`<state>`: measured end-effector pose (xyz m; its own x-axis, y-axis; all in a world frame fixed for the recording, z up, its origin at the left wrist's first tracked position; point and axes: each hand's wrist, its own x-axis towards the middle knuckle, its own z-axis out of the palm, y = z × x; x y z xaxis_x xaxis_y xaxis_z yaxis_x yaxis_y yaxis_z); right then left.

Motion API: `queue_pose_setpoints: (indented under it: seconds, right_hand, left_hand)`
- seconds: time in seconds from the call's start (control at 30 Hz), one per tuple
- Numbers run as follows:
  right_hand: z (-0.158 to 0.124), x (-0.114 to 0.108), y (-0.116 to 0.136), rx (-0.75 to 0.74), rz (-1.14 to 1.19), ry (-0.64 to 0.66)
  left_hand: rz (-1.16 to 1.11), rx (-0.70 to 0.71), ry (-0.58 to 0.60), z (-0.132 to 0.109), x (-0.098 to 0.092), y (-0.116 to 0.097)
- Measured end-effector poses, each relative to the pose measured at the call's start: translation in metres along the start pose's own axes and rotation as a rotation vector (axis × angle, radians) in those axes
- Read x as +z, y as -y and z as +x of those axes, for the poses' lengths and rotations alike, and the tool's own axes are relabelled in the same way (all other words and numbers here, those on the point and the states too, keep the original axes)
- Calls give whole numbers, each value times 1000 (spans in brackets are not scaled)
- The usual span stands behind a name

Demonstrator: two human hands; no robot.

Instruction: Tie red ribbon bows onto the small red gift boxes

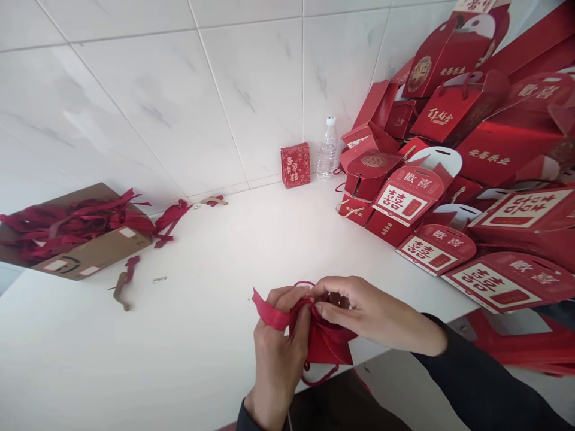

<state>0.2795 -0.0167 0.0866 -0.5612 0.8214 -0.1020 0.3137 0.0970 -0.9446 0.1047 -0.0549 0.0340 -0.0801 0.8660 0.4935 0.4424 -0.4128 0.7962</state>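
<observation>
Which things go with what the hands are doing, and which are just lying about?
Being used:
red ribbon, held
red box with cord, held
probably the loose ribbons and piled red boxes

Seemingly just lying about:
clear bottle
small red carton

Red ribbon [270, 312] partly hidden by both hands [281, 344]

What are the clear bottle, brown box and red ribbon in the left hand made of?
The clear bottle looks like shiny plastic: its ridged sides are see-through. The brown box seems dull cardboard: flat, thin brown walls. The red ribbon is probably cloth, fairly matte: it folds and curves softly.
</observation>
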Motion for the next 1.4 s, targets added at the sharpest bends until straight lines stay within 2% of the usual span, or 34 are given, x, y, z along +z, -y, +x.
queue_pose_setpoints:
  seconds: [0.07, 0.17, 0.27, 0.4, 0.53, 0.67, 0.77, 0.87, 0.93, 0.97, 1.0, 1.07, 1.13, 1.27, 1.4]
  right_hand:
    - [0, -1, 1, 33, -6, -23]
    - [-2, -2, 2, 72, 10, -101]
    - [-4, -4, 3, 91, 120, -124]
    - [-9, -10, 7, 99, 161, -162]
    - [-25, -17, 7, 140, 6, -243]
    - [-44, -26, -9, 194, -138, -298]
    - [-51, -28, -25, 221, -209, -324]
    - [-52, -22, -37, 158, -306, -445]
    - [-53, -14, -41, 138, -364, -573]
    - [-53, -10, -42, 163, -359, -579]
    - [-52, -5, -43, 207, -326, -529]
    - [-50, 6, -43, 292, -203, -355]
    - [-43, 15, -41, 298, -60, -289]
    - [-28, 31, -33, 243, 316, -464]
    - [-24, 42, -23, 171, 551, -539]
  left_hand:
    - [-29, -35, -13, -2, 1, 2]
    - [-50, -111, 58, -5, -1, 1]
    - [-16, -125, 90, -8, -4, 1]
    - [33, -92, 46, -11, -6, 0]
    - [100, -102, -53, -22, -11, -6]
    - [120, -293, -153, -42, -19, -9]
    - [63, -563, -167, -50, -28, -3]
    - [-297, -819, -140, -51, -34, 4]
    - [-511, -889, -84, -50, -34, 2]
    - [-519, -892, -67, -50, -32, -1]
    - [-463, -876, -61, -50, -29, -7]
    - [-290, -773, -75, -51, -21, -19]
    - [-203, -646, -55, -51, -13, -28]
    - [-172, -489, 11, -48, -2, -25]
    - [-172, -451, 13, -47, 1, -16]
